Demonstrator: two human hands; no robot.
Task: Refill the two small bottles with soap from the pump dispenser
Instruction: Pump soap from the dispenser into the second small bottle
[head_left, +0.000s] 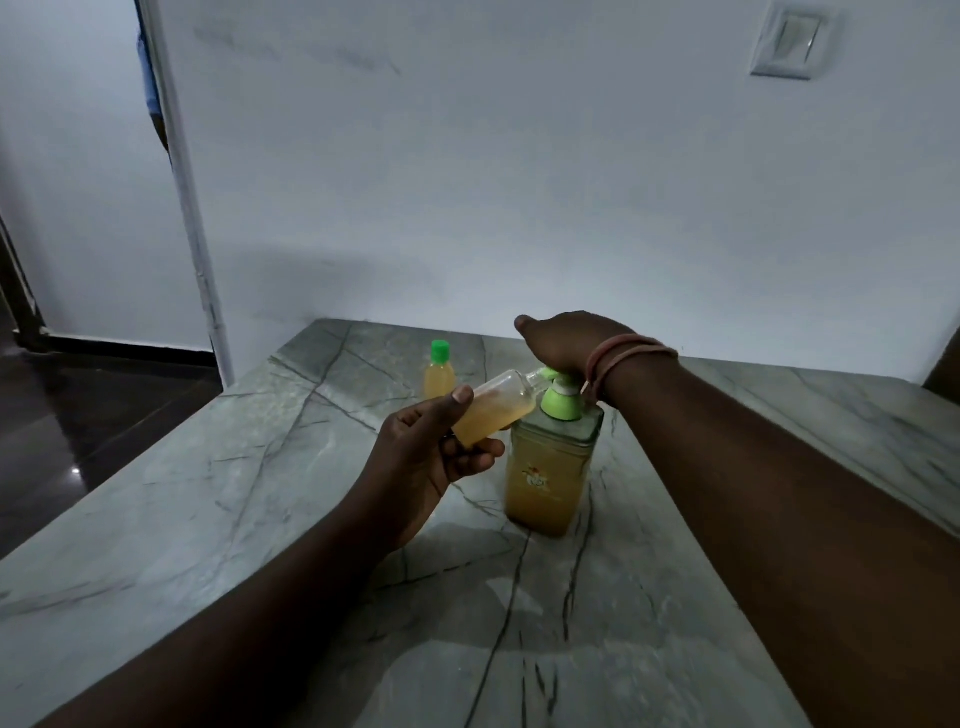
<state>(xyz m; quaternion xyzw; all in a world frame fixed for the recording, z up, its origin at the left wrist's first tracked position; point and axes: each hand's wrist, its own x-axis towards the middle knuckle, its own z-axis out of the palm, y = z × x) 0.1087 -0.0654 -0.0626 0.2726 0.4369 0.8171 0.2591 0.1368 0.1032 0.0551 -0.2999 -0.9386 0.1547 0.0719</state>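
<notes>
Nearest, the left hand pinches an uncapped small bottle between thumb and curled fingers, tilted almost flat, its mouth against the spout of the pump dispenser. The bottle is partly filled with amber soap. The dispenser stands upright on the veined grey counter, green collar showing. The right hand rests palm-down on the pump head, fingers hidden behind it. Farther back stands a second small bottle, green-capped, upright, apart from the dispenser.
</notes>
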